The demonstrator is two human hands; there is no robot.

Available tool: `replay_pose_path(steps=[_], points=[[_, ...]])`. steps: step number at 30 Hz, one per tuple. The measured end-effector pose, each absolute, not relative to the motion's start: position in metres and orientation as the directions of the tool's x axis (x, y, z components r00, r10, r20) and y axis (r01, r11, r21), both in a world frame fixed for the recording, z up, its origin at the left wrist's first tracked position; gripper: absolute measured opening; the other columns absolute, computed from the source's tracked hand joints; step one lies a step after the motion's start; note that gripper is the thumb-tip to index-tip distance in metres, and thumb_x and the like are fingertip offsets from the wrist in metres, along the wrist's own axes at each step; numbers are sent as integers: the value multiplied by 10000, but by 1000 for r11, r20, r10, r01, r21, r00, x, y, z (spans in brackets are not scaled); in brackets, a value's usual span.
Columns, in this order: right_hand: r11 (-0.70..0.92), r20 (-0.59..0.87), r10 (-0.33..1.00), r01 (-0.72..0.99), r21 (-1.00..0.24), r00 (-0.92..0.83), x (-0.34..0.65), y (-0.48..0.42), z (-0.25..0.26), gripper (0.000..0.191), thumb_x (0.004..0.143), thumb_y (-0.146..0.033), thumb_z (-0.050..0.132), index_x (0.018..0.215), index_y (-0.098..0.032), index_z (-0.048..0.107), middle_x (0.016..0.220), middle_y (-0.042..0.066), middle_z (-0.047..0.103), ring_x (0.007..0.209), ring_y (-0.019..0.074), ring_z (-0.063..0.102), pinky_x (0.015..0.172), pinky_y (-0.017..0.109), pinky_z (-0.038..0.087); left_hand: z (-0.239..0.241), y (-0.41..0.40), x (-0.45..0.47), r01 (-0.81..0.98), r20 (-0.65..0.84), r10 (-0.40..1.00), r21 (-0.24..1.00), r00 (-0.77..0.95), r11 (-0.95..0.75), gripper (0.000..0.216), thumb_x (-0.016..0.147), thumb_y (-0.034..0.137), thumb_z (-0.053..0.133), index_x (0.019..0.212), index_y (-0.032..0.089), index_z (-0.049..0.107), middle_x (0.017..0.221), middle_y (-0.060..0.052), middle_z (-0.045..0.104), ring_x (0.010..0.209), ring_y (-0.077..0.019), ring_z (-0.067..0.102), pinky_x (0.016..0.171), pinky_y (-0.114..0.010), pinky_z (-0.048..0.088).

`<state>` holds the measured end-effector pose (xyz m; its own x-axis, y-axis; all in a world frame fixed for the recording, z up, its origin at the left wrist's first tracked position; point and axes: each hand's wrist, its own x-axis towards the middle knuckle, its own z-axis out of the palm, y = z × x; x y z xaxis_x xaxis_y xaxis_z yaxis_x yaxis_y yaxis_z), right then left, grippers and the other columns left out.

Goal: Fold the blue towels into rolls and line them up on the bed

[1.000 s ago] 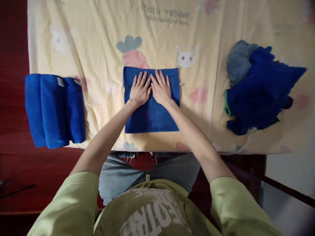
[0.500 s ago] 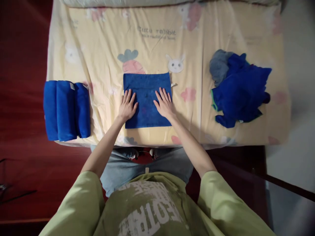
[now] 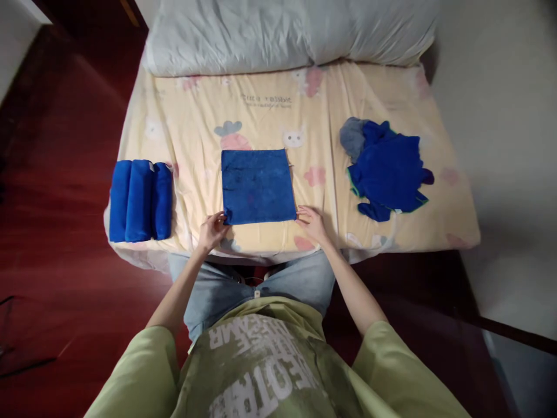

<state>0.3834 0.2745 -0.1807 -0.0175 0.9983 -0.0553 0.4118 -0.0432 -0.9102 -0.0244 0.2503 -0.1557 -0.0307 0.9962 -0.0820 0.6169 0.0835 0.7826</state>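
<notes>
A folded blue towel (image 3: 257,186) lies flat in the middle of a yellow cartoon-print bed sheet (image 3: 195,122). My left hand (image 3: 212,230) pinches the towel's near left corner. At the near right corner, my right hand (image 3: 311,221) has its fingertips on the towel's edge, fingers curled onto the cloth. Both forearms reach out from green sleeves.
Three rolled blue towels (image 3: 140,200) sit side by side at the bed's left edge. A loose pile of blue and grey cloths (image 3: 385,168) lies on the right. A grey pillow (image 3: 287,32) runs along the far end. Dark red floor surrounds the bed on the left.
Both hands slid from the towel's middle apart and toward me, down to its near corners. The view pulled back, so the whole bed and the pillow show.
</notes>
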Motion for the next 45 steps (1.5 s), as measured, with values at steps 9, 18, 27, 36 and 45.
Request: replay_pose_path(steps=[9,18,27,36,45], points=[[-63,-41,997,371,-926,67,367,263,-191,483,802,-232,712,1283,-264,681,1242,125,745,1114,265,726,1053,464,588,-169,244,-15,446,-96,984,882,-148,153,550,772,435,718,1262,211,605,1091,-92,771,895,-217,708,820,-332,563],[-55,-15,993,337,-940,121,375,272,-194,255,871,-417,639,1075,-272,587,1079,94,732,974,241,721,916,392,593,-166,257,-26,307,-143,969,930,-200,201,488,785,550,692,1117,229,535,903,-59,737,897,-216,720,835,-338,572],[-27,-54,997,371,-928,-64,376,263,-190,350,760,-435,725,1031,-251,604,894,36,696,876,233,681,869,389,555,-167,226,-40,516,-150,989,846,-4,131,563,783,523,735,1250,226,635,973,-69,758,1013,-269,712,973,-421,552],[-73,-110,991,390,-918,-72,380,262,-175,355,748,-474,768,984,-260,613,700,-10,654,661,209,623,676,355,543,-156,219,-38,568,-133,989,820,66,73,364,831,512,655,1070,239,693,952,-86,736,979,-295,672,937,-445,545],[-263,-524,753,549,-794,-397,410,309,-152,206,649,-334,858,758,-259,700,640,44,735,543,248,673,490,362,539,-137,239,-81,630,-346,840,776,419,5,287,838,479,631,934,272,806,823,-65,740,689,-246,667,674,-370,559]])
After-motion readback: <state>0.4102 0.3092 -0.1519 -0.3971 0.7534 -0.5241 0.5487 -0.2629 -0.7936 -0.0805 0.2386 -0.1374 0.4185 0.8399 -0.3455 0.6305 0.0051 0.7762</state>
